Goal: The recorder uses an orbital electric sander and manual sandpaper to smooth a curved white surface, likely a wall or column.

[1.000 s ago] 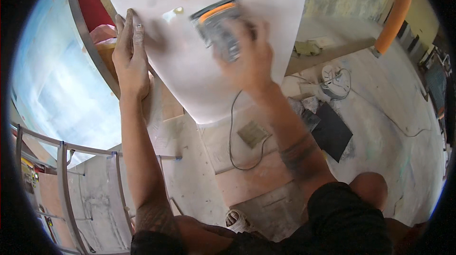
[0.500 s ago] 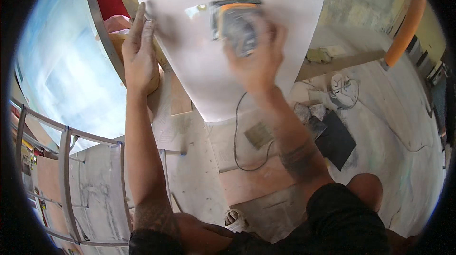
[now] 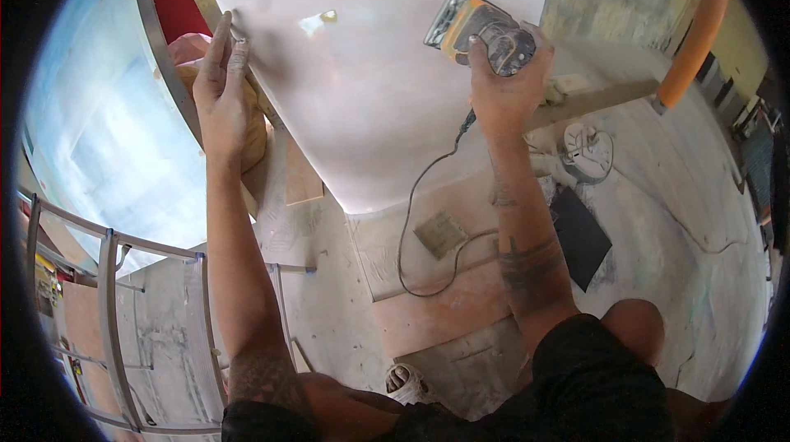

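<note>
A large white panel (image 3: 387,104) with a smooth, dusty surface fills the upper middle. My right hand (image 3: 510,84) is wrapped round an orange and black electric sander (image 3: 485,34). The sander is over the panel's right part, its flat pad turned toward the upper left; whether the pad touches the panel I cannot tell. From its rear a dark cord (image 3: 403,232) loops down. My left hand (image 3: 224,88) rests along the panel's left edge with fingers stretched out. A small pale patch with a yellowish spot (image 3: 319,22) shows on the panel between my hands.
A metal ladder frame (image 3: 109,310) stands at lower left, below a curved blue-white panel (image 3: 107,121). On the floor are a brown board (image 3: 444,310), a black sheet (image 3: 581,236) and a white round object with a cord (image 3: 587,150). An orange tube (image 3: 698,39) rises at upper right.
My right hand and the sander have moved right across the panel, and the sander has turned. The pale patch now lies well to its left. My left hand stays on the edge.
</note>
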Available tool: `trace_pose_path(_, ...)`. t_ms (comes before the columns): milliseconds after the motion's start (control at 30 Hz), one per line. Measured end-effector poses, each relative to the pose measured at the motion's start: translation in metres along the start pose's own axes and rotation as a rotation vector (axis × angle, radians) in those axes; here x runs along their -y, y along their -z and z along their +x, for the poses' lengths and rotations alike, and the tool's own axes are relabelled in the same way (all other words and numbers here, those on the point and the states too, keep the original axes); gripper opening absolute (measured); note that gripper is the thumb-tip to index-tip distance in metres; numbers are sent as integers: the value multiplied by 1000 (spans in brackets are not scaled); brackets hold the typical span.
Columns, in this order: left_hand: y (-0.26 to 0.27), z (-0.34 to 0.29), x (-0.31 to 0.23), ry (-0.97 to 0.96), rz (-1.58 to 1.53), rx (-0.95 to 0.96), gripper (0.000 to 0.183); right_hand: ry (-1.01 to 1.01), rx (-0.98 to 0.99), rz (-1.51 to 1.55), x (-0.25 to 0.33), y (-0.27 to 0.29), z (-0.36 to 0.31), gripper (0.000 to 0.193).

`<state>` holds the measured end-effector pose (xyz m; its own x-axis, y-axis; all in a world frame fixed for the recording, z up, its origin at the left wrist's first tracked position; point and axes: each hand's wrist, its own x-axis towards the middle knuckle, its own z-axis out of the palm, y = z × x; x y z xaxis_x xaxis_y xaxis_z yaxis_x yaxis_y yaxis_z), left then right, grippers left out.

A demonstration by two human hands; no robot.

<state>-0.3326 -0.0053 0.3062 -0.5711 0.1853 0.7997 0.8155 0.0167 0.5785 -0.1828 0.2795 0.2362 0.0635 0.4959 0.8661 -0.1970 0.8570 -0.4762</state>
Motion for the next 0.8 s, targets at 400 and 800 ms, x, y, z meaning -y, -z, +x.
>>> trace_pose_path(400,6,-3,8,-36,-51,50,50,224,297,-21,25,-3,-38,64)
trace_pose_path(800,-12,-14,0,-37,-114,78,61,-134,-12,7,-4,0,-15,69)
